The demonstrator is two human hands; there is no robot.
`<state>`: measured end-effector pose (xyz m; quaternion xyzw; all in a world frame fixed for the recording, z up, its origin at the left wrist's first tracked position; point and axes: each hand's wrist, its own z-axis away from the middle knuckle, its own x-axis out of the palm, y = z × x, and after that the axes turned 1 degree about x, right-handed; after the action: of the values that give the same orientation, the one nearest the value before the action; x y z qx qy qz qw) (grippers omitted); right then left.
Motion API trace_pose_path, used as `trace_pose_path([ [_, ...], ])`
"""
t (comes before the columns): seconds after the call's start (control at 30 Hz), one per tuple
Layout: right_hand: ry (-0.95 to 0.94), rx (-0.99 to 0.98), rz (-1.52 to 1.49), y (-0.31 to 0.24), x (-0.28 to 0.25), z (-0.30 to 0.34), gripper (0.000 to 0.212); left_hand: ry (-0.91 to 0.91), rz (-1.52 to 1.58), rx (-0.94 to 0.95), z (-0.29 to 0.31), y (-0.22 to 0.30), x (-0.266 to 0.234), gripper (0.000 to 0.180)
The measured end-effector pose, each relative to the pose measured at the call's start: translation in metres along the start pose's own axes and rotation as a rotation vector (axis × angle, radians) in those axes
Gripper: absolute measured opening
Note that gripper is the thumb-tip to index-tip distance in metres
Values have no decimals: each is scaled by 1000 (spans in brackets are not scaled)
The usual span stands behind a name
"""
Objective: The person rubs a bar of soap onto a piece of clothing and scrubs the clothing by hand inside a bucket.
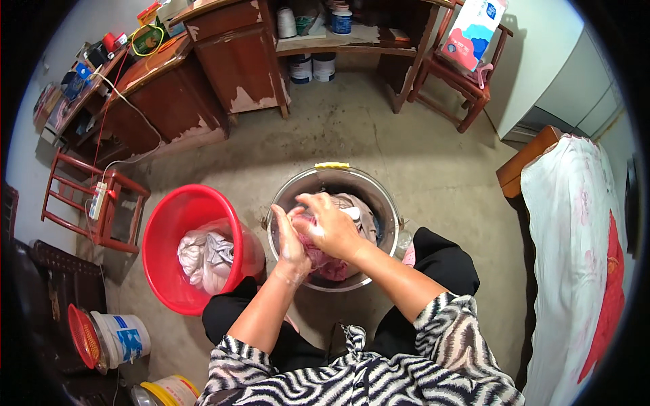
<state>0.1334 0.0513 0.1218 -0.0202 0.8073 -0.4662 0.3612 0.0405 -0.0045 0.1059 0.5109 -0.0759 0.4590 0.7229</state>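
Both hands work over a metal basin [379, 196] that stands on the concrete floor [433, 155] between the person's knees. The left hand [292, 247] has its grip clamped on a wet pink cloth [325, 260] at the basin's near side, and the right hand [332, 227] lies across the same cloth from above, its grip closed on it too. More wet fabric lies in the basin behind the hands. Just beside the basin, on the person's left, a red bucket [169, 223] holds pale wrung laundry [203, 254].
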Motion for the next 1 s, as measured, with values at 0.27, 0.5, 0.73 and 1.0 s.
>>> trace_pose_path([
  [0.27,-138,-6,-238,23,-5,-3,20,-49,242,25,-11,-4,-23,79],
  [0.5,331,305,-472,22,-15,-6,19,-140,25,-759,7,-54,-48,99],
  [0.73,-115,161,-467,-36,29,67,18,-794,614,-286,-9,-75,-56,67],
  [1.0,140,207,-119,57,39,30,20,98,238,-149,-4,-81,-38,15],
])
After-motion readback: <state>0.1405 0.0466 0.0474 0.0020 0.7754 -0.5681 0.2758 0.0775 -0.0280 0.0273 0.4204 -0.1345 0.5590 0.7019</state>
